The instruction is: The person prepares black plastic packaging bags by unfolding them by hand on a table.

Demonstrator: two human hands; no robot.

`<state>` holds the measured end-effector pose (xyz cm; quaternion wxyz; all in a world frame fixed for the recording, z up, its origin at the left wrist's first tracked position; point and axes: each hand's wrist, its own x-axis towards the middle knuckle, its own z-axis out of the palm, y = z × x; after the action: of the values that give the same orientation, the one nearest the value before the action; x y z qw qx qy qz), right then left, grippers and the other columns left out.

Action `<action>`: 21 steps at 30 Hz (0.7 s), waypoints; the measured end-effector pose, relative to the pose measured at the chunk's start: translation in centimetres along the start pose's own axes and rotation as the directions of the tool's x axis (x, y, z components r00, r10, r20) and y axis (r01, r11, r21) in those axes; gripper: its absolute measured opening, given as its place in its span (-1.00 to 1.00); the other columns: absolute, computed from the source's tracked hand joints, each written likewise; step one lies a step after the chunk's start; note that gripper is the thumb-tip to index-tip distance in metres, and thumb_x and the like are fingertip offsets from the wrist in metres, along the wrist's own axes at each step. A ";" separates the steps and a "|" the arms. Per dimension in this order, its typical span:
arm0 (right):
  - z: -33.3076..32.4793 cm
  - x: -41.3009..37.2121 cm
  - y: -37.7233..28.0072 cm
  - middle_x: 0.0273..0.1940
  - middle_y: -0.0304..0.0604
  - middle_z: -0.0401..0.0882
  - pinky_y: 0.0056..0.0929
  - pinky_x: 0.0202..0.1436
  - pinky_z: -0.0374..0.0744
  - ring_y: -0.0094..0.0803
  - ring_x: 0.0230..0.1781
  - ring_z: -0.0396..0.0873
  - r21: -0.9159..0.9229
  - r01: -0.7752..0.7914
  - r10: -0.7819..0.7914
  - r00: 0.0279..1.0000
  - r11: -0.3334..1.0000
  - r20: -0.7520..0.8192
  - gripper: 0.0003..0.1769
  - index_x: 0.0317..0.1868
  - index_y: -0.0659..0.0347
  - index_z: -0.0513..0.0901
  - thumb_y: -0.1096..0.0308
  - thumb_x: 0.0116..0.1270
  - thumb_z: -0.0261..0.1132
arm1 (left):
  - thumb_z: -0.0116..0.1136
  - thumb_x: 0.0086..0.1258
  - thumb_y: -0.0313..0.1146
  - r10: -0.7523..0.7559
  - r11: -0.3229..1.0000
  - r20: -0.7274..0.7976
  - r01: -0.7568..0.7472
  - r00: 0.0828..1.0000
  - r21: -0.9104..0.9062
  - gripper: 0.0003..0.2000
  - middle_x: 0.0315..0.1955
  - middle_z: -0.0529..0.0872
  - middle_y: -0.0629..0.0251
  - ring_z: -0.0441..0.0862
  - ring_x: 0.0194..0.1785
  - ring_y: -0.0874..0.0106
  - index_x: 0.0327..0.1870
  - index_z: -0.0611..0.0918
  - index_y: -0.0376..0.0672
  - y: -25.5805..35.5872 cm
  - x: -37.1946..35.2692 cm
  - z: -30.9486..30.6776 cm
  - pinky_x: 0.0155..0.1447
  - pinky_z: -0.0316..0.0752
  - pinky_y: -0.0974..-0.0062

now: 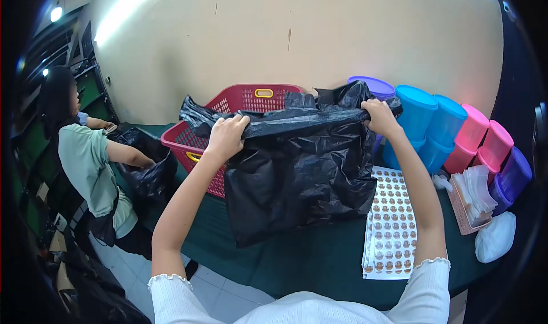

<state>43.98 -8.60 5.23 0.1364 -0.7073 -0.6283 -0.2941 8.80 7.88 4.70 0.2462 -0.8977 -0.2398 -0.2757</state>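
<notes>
Over the dark green surface (pixel 297 272), my left hand (pixel 228 134) and right hand (pixel 378 116) grip one black bag (pixel 297 187), before one red basket (pixel 242 98) with two yellow handles (pixel 194 157).

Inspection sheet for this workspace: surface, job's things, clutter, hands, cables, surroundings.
Surface: dark green table cover, partly hidden by items.
Job's things: black plastic bag, held up in front of the red basket.
Clutter: sticker sheets, coloured tubs, small pink basket, white bag, all toward the right.
Hands: left hand and right hand grip the bag's upper edge, apart.
Cables: nothing seen.
Surroundings: beige wall; another person at left, one arm at a second black bag.
</notes>
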 end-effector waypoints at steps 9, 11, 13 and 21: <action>4.1 0.2 -0.1 -0.34 -0.20 0.47 -0.30 -0.03 0.29 -0.28 -0.20 0.42 -0.021 0.031 -0.034 0.979 0.999 -0.199 -0.64 -0.31 0.18 0.50 0.48 -0.26 0.29 | 0.14 -0.24 -0.55 -0.010 0.988 -0.232 -0.027 0.973 -0.153 -0.64 -0.47 0.53 0.29 0.49 -0.29 0.34 -0.29 0.45 -0.15 -0.7 -0.3 1.2 -0.19 0.29 0.43; 4.9 -0.2 -0.6 -0.38 -0.19 0.45 -0.30 -0.03 0.29 -0.27 -0.23 0.41 0.010 0.013 -0.011 0.976 1.000 -0.218 -0.63 -0.34 0.19 0.49 0.51 -0.30 0.27 | 0.11 -0.29 -0.57 0.013 0.986 -0.394 -0.078 0.919 -0.149 -0.60 -0.52 0.47 0.32 0.45 -0.35 0.38 -0.27 0.46 -0.14 -0.4 -0.8 1.6 -0.22 0.26 0.45; 5.6 -0.8 -1.0 -0.43 -0.19 0.41 -0.30 -0.08 0.29 -0.26 -0.27 0.40 0.034 0.039 -0.028 0.962 0.999 -0.273 -0.68 -0.39 0.19 0.45 0.53 -0.30 0.24 | 0.11 -0.28 -0.56 0.022 0.985 -0.389 -0.086 0.921 -0.150 -0.60 -0.52 0.46 0.33 0.45 -0.35 0.37 -0.26 0.47 -0.14 -0.1 -1.7 2.1 -0.22 0.26 0.44; 4.8 -2.7 -0.8 -0.51 -0.13 0.32 -0.34 -0.18 0.25 -0.20 -0.37 0.35 0.086 0.006 0.035 0.882 0.996 -0.470 -0.74 -0.48 0.21 0.35 0.50 -0.30 0.20 | 0.08 0.03 -0.50 0.181 0.826 -0.011 -0.159 0.983 -0.542 -0.62 -0.44 0.45 0.20 0.41 -0.33 0.31 -0.03 0.48 -0.19 0.7 -4.4 -3.5 -0.10 0.27 0.44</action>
<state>44.27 -7.90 -0.29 0.3170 -0.6128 -0.5831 -0.4290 4.63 3.99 4.34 0.0020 -0.9537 -0.0765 -0.2907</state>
